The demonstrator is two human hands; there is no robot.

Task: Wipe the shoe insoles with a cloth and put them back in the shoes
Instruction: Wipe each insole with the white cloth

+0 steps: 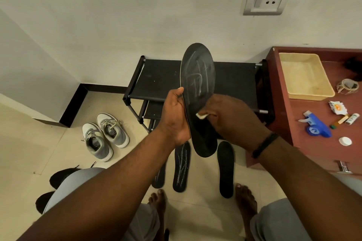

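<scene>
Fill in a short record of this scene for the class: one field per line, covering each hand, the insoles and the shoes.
left hand: left hand grips the edge of the raised black foam insole
right hand: right hand presses a small white cloth on that insole
insole surface: pale chalky marks
floor: three black insoles
shoes: grey-and-white sneakers beside the black rack

cloth [202, 115] mostly hidden, black shoes [58, 180] half hidden
</scene>
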